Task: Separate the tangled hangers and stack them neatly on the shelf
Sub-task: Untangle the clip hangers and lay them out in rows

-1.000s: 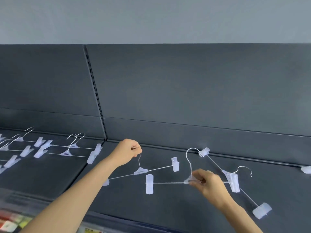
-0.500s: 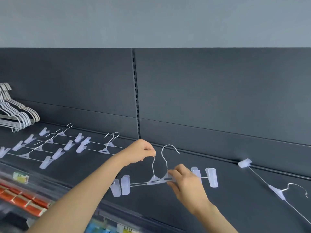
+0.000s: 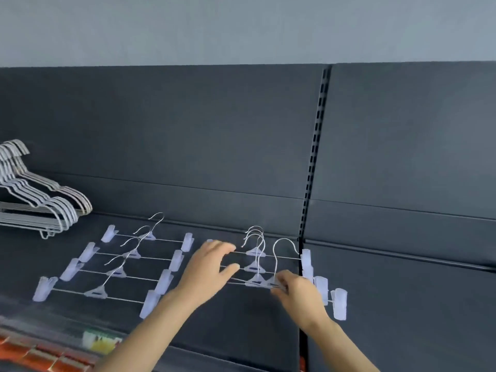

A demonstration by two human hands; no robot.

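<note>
Now both hands have shifted to the shelf's (image 3: 241,331) left bay: right hand (image 3: 300,294) pinches the clip hanger (image 3: 271,281) just carried over, left hand (image 3: 206,269) open, steadying the right-hand stack (image 3: 255,252); beyond the grip, a second stack (image 3: 118,272), then wire hangers (image 3: 40,208); no containers

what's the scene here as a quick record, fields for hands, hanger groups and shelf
left hand: fingers spread, resting on the left end of the right clip hanger group
right hand: pinching the centre piece of the front hanger
right clip hanger group: about four, overlapped, hooks close together
left clip hanger group: four, laid in a staggered row, apart from the hands
plain hangers: stacked at far left
shelf: dark, bare to the right of the upright slot
</note>
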